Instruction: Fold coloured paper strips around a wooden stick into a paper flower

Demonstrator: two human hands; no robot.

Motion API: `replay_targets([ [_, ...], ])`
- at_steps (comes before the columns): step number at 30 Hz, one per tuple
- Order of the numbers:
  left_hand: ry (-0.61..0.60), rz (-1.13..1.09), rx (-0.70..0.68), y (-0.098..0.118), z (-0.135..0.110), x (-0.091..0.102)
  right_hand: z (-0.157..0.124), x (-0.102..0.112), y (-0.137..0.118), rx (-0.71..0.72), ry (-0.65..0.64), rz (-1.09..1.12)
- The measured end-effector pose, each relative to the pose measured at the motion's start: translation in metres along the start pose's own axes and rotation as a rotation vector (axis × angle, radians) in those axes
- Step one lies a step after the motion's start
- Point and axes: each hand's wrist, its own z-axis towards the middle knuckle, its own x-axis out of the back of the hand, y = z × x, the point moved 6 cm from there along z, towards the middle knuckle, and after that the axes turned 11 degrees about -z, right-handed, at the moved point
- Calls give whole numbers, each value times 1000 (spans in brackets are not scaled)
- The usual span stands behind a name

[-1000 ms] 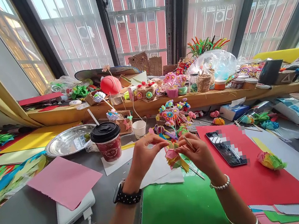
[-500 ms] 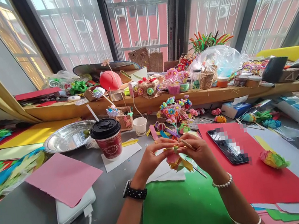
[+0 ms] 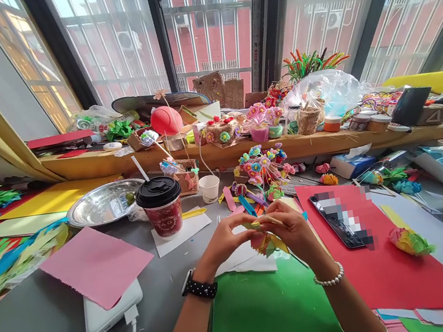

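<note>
Two bare hands meet over the near part of the table, with a small paper flower (image 3: 265, 243) between them, above the front edge of a green mat (image 3: 272, 316) and a white sheet (image 3: 248, 259). Its petals show pink, yellow and a little green. Judged by its look, the flower should be very light and dry, with little slip; the folded petals are probably springy but easily creased, crushed or torn. A hold at the gathered end, where the layers meet, would likely be safest; the loose petal tips are a poor place to squeeze.

Left hand (image 3: 229, 239): thumb and forefinger are nearly closed in a light pinch at the flower's upper edge, on a yellow-green bit of paper; the wrist, wearing a watch (image 3: 199, 287), slants inward from the lower left. Right hand (image 3: 290, 226): fingers are curled and nearly closed around a thin stick (image 3: 273, 219) that points toward the left fingertips; whether they also grip the flower cannot be told. A beaded bracelet (image 3: 330, 276) circles this wrist. Both forearms reach forward and converge, with the hands low and the petals hanging below the fingertips. A similar flower (image 3: 411, 241) lies apart at right, beside a phone (image 3: 341, 221).
</note>
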Motion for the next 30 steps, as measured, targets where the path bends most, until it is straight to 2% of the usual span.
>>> replay_targets([
  [3, 23, 40, -2, 0, 1, 1, 0, -2, 0, -16, -49, 4],
  [9, 95, 148, -25, 2, 1, 1, -1, 1, 5, -79, -34, 2],
  [14, 168, 250, -154, 7, 1, -2, -1, 2, 3, -65, 1, -128],
  [20, 312, 449, -310, 17, -3, -1, -3, 8, -1, -31, 123, -188],
  [23, 354, 526, -387, 23, -6, -3, -3, 7, -5, 9, 119, -194],
  [26, 357, 561, -431, 26, -7, -5, -2, 6, -8, 34, 124, -220],
  [30, 318, 564, -401, 25, -6, -7, -2, 8, -10, 45, 155, -223],
])
